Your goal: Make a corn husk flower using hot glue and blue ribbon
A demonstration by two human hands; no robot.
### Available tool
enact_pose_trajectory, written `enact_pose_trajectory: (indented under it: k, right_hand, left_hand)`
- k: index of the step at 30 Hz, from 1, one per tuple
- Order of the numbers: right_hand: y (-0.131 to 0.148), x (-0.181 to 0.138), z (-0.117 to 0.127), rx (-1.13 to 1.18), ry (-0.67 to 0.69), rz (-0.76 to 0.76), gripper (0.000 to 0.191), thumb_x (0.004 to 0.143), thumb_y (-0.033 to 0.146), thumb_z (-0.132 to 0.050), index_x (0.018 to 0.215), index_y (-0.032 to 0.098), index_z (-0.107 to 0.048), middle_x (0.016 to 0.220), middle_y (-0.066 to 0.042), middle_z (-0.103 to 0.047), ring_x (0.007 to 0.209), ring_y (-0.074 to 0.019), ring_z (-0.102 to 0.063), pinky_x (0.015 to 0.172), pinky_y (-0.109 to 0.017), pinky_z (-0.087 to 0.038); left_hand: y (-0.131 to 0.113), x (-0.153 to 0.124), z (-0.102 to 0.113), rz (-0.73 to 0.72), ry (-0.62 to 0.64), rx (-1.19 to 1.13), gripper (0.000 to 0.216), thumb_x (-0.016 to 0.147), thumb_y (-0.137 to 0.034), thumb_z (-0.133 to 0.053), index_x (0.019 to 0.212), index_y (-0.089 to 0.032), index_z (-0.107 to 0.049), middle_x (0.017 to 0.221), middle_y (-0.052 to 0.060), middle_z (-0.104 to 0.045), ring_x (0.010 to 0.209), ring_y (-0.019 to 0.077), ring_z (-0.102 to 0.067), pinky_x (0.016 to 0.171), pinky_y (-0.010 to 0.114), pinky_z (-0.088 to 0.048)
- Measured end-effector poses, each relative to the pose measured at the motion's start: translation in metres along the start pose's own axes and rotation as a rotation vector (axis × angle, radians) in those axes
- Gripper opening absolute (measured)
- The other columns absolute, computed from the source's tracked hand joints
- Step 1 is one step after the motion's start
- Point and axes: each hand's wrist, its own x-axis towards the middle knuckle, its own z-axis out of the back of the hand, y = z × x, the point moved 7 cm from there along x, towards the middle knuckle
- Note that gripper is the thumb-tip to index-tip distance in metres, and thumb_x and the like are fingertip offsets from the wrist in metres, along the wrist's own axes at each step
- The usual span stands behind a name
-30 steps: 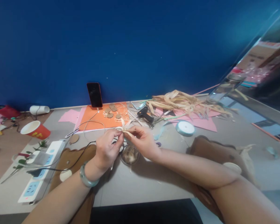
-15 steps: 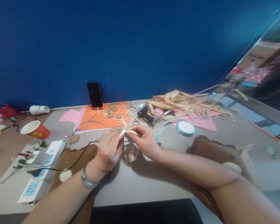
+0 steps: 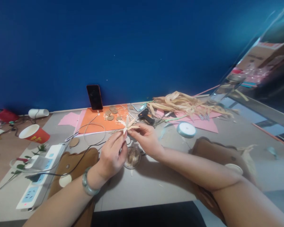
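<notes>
Pale strips of dried husk are gathered into a flower with pointed petals, held up over the middle of the table. My left hand pinches its base between thumb and fingers, and a bangle circles that wrist. From the other side my right hand closes its fingertips on one of the petals. Below both hands stands a round clear container with pieces of husk in it. Just behind lies a black glue gun. My fingers partly cover the flower's base.
A heap of dried husks lies at the back right, near a roll of light blue ribbon. Orange paper carries several cardboard discs. A phone leans on the blue wall. At left are a power strip and a paper cup.
The flower now shows more fully above my fingertips, with its petals spread upward. My left hand has turned slightly and sits a little lower on it. The view has shifted slightly.
</notes>
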Motion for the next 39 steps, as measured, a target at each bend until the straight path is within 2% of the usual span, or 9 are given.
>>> enact_pose_trajectory:
  k: [5, 13, 16, 19, 22, 24, 28, 33, 39]
  right_hand:
    - [0.01, 0.0, 0.003, -0.079, 0.011, 0.084, 0.015, 0.077, 0.031, -0.069, 0.072, 0.017, -0.068, 0.071, -0.002, -0.066, 0.069, -0.0142, -0.058, 0.068, -0.028, -0.048]
    - [0.011, 0.003, 0.001, -0.114, 0.051, 0.047, 0.017, 0.079, 0.031, -0.066, 0.072, 0.016, -0.065, 0.07, -0.002, -0.065, 0.066, -0.013, -0.057, 0.065, -0.026, -0.047]
    - [0.014, 0.004, -0.002, -0.143, 0.107, 0.069, 0.019, 0.081, 0.032, -0.064, 0.07, 0.016, -0.062, 0.068, 0.0, -0.062, 0.065, -0.0118, -0.054, 0.065, -0.025, -0.045]
    - [0.014, 0.004, -0.006, -0.165, 0.181, 0.056, 0.02, 0.081, 0.032, -0.064, 0.07, 0.016, -0.061, 0.066, 0.001, -0.059, 0.064, -0.0109, -0.052, 0.064, -0.024, -0.043]
    - [0.012, 0.004, -0.009, -0.184, 0.234, 0.044, 0.02, 0.081, 0.031, -0.064, 0.07, 0.015, -0.06, 0.066, 0.0, -0.057, 0.063, -0.0103, -0.05, 0.062, -0.023, -0.041]
    - [0.01, 0.005, -0.01, -0.192, 0.253, 0.032, 0.019, 0.08, 0.03, -0.064, 0.07, 0.014, -0.06, 0.066, 0.0, -0.057, 0.062, -0.01, -0.049, 0.061, -0.022, -0.04]
    - [0.005, 0.008, -0.009, -0.194, 0.274, 0.011, 0.02, 0.08, 0.031, -0.064, 0.07, 0.014, -0.06, 0.065, 0.001, -0.056, 0.062, -0.0095, -0.048, 0.061, -0.022, -0.04]
    - [-0.003, 0.011, -0.006, -0.223, 0.277, -0.022, 0.021, 0.078, 0.032, -0.066, 0.07, 0.014, -0.061, 0.065, 0.0, -0.058, 0.062, -0.0101, -0.049, 0.059, -0.022, -0.04]
    - [-0.005, 0.008, -0.005, -0.275, 0.233, -0.006, 0.022, 0.079, 0.032, -0.065, 0.069, 0.013, -0.064, 0.065, -0.001, -0.06, 0.063, -0.0109, -0.051, 0.059, -0.022, -0.041]
  left_hand:
    - [-0.002, 0.004, 0.0, 0.039, 0.054, -0.047, 0.054, 0.084, -0.007, -0.051, 0.136, -0.02, -0.048, 0.115, 0.014, -0.063, 0.108, 0.0241, -0.061, 0.09, 0.039, -0.054]
    - [0.001, 0.004, 0.004, 0.096, 0.011, -0.102, 0.044, 0.082, -0.008, -0.053, 0.123, -0.019, -0.059, 0.114, 0.012, -0.063, 0.107, 0.0224, -0.061, 0.093, 0.039, -0.052]
    - [0.014, 0.006, 0.005, 0.281, 0.009, -0.267, 0.026, 0.083, -0.013, -0.056, 0.106, -0.019, -0.067, 0.106, 0.009, -0.066, 0.101, 0.0206, -0.063, 0.091, 0.038, -0.052]
    - [0.032, 0.004, 0.001, 0.593, -0.025, -0.49, 0.009, 0.082, -0.023, -0.063, 0.089, -0.018, -0.066, 0.091, 0.005, -0.069, 0.089, 0.0176, -0.066, 0.083, 0.032, -0.054]
    - [0.043, 0.001, -0.003, 0.826, -0.071, -0.671, 0.016, 0.076, -0.029, -0.072, 0.082, -0.017, -0.062, 0.077, 0.002, -0.068, 0.073, 0.014, -0.066, 0.07, 0.026, -0.055]
    - [0.044, 0.002, -0.005, 0.886, -0.063, -0.742, 0.02, 0.073, -0.03, -0.074, 0.08, -0.017, -0.062, 0.074, 0.001, -0.068, 0.067, 0.0127, -0.066, 0.065, 0.024, -0.054]
    - [0.046, 0.005, -0.009, 0.922, 0.002, -0.786, 0.02, 0.071, -0.03, -0.076, 0.082, -0.016, -0.068, 0.077, 0.004, -0.072, 0.071, 0.0145, -0.067, 0.068, 0.025, -0.054]
    - [0.052, 0.002, -0.011, 0.872, 0.111, -0.639, 0.015, 0.074, -0.03, -0.073, 0.074, -0.015, -0.071, 0.076, 0.005, -0.073, 0.072, 0.0159, -0.067, 0.07, 0.026, -0.053]
    - [0.051, -0.002, -0.007, 0.833, 0.084, -0.492, 0.018, 0.076, -0.031, -0.07, 0.08, -0.014, -0.071, 0.081, 0.008, -0.074, 0.076, 0.0181, -0.068, 0.074, 0.029, -0.053]
